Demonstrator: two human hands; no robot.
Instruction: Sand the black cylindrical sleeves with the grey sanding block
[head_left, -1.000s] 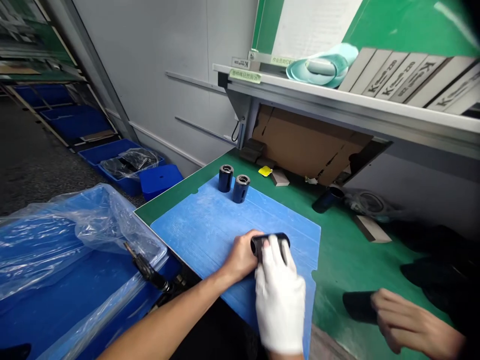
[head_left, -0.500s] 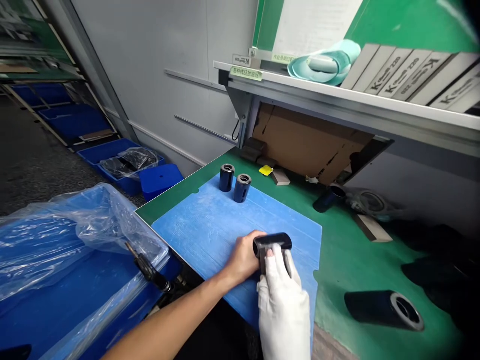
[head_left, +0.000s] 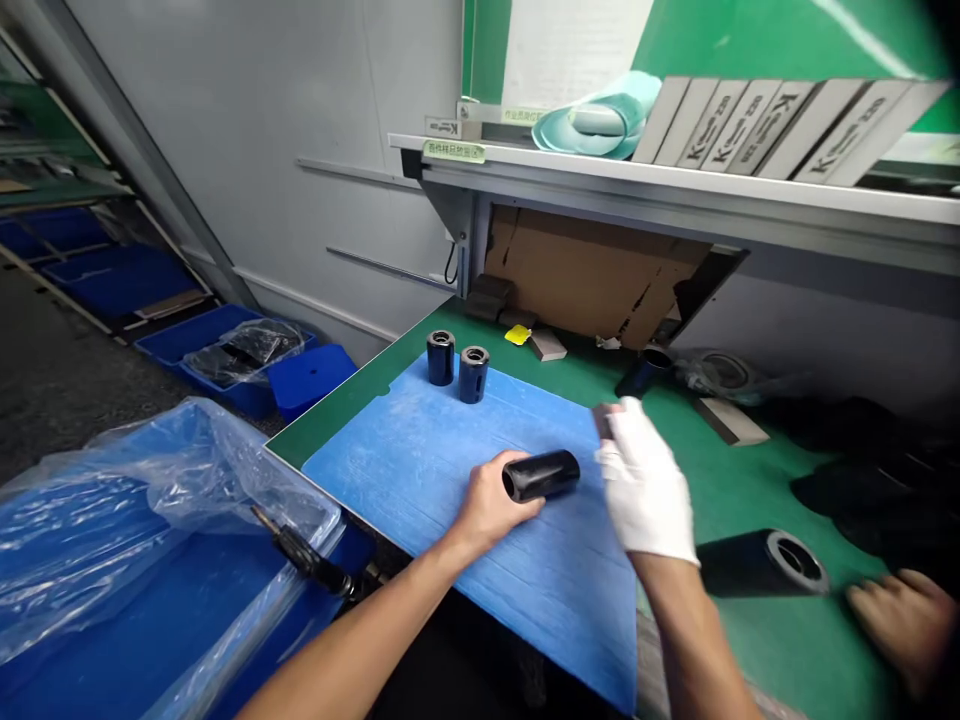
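My bare left hand [head_left: 491,508] grips a glossy black tube [head_left: 546,474] by its left end, holding it low over the blue mat [head_left: 390,460]. The tube lies on its side, its open end toward the hand. To the right of it, my right hand [head_left: 646,480] in a white glove pinches a small grey-brown sanding block [head_left: 603,421], apart from the tube. Two short black cylinders, one [head_left: 440,357] left of the other [head_left: 473,374], stand upright at the mat's far edge.
A larger black tube [head_left: 761,563] lies at the right, near another person's hand [head_left: 904,615]. Farther back are a dark tube [head_left: 643,371], a loose block [head_left: 731,421] and a yellow piece [head_left: 517,335]. Boxes [head_left: 750,125] line the shelf. A plastic-lined blue bin [head_left: 150,590] stands at left.
My right hand has lifted the sanding block off the tube and moved right and away. My left hand keeps its hold. Another person's hand has appeared at the right.
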